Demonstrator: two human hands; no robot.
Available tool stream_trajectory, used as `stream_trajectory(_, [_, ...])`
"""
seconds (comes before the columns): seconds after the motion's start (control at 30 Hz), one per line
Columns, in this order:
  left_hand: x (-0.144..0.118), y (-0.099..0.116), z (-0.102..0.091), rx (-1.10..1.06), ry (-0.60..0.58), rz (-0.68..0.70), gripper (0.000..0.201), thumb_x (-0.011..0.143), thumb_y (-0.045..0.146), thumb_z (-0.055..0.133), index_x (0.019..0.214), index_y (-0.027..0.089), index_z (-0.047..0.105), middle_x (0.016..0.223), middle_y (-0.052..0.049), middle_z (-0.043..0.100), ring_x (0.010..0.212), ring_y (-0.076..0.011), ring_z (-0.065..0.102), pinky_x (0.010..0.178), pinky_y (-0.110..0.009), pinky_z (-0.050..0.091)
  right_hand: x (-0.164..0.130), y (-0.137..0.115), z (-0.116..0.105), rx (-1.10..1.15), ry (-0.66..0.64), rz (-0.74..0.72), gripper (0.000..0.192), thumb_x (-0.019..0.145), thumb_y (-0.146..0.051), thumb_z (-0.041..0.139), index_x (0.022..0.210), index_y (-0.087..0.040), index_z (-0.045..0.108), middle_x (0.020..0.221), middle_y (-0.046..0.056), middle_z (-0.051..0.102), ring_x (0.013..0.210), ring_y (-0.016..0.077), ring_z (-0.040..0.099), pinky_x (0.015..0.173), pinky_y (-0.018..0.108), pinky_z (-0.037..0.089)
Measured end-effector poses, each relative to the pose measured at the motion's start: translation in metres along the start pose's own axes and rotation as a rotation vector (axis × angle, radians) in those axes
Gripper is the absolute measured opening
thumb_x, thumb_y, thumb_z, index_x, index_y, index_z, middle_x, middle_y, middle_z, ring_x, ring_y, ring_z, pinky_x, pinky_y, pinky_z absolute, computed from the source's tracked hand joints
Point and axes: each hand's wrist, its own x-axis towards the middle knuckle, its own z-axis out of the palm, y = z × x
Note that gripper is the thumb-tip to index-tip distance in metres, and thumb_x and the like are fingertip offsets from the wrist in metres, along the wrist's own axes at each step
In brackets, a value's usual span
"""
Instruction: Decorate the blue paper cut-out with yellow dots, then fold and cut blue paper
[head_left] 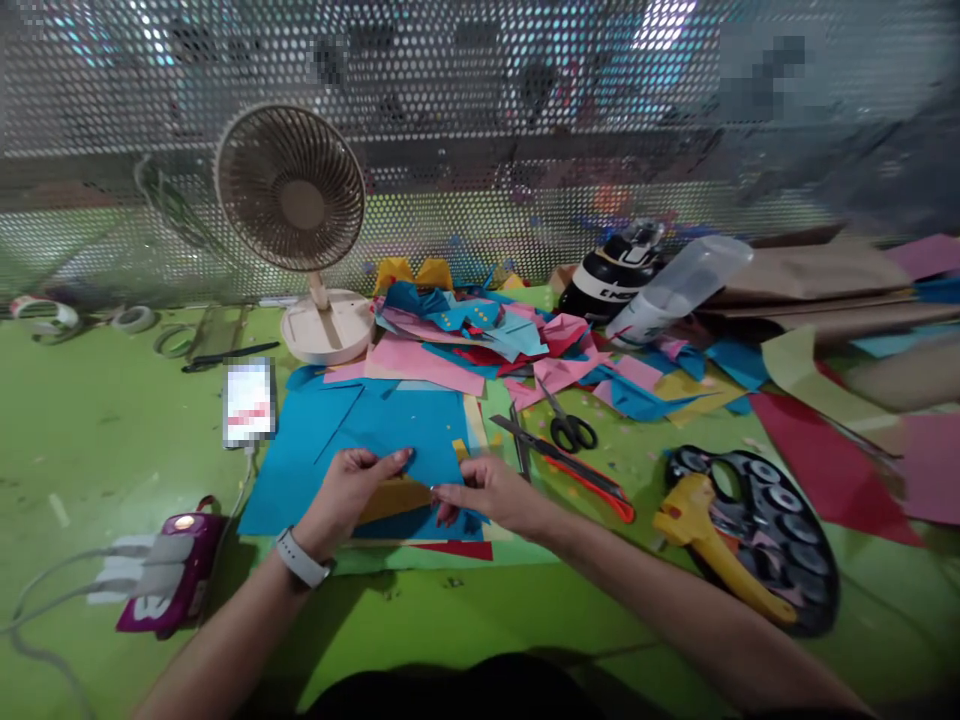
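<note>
Left hand (346, 490) and right hand (486, 492) both pinch a yellow paper strip (395, 497) between thumb and fingertips, one at each end; the strip's middle shows, its ends are hidden under the fingers. It lies over a blue paper sheet (352, 430) near the bench's (97, 430) front edge. Black scissors (570, 430) and an orange-handled cutter (577, 470) sit just right of the right hand. A paper heap (480, 340) lies toward the back edge, beside a fan (292, 190).
</note>
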Motion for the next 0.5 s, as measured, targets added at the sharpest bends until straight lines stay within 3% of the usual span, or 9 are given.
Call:
stream_trajectory(0.17, [0.016,0.018,-0.03,-0.235,0.245,0.177,0.029,0.06,0.04,0.081,0.07,0.014,0.072,0.075,-0.005,0.071,0.07,-0.0123,0.062,0.066,-0.022,0.048,-0.001,-0.003,0.003,0.091,0.028,-0.021,0.039,0.063,-0.049,0.077,0.064,-0.012,0.068,0.061,0.006,0.071,0.055,0.0146,0.066,0.058,0.028,0.053])
stream_trajectory(0.27, [0.018,0.019,-0.03,-0.365,0.334,0.206,0.038,0.068,0.052,0.073,0.082,0.017,0.071,0.087,-0.006,0.073,0.083,-0.0162,0.066,0.07,-0.024,0.05,0.0,-0.001,0.007,0.167,0.077,-0.037,0.039,0.062,-0.049,0.078,0.067,-0.012,0.069,0.064,0.006,0.071,0.057,0.0153,0.066,0.062,0.03,0.054])
stream_trajectory(0.33, [0.014,0.013,-0.02,-0.378,0.181,0.08,0.05,0.069,0.062,0.066,0.087,0.016,0.071,0.089,-0.009,0.073,0.086,-0.0204,0.068,0.072,-0.029,0.052,0.001,0.002,0.009,0.193,0.108,-0.06,0.039,0.064,-0.051,0.077,0.07,-0.012,0.07,0.067,0.007,0.072,0.061,0.0157,0.067,0.066,0.031,0.053])
stream_trajectory(0.4, [0.007,0.006,-0.007,-0.324,-0.015,0.0,0.045,0.064,0.054,0.075,0.085,0.014,0.071,0.082,-0.009,0.073,0.08,-0.0199,0.068,0.071,-0.029,0.052,0.001,0.005,0.01,0.185,0.09,-0.049,0.04,0.064,-0.052,0.076,0.072,-0.013,0.071,0.069,0.006,0.072,0.065,0.0163,0.067,0.068,0.031,0.052])
stream_trajectory(0.5, [-0.001,0.0,0.003,-0.21,-0.088,-0.023,0.028,0.063,0.039,0.081,0.072,0.015,0.069,0.064,-0.001,0.069,0.059,-0.0117,0.062,0.06,-0.022,0.048,0.002,0.008,0.007,0.124,0.054,0.006,0.041,0.063,-0.054,0.076,0.07,-0.013,0.071,0.064,0.004,0.069,0.062,0.0158,0.065,0.064,0.029,0.05])
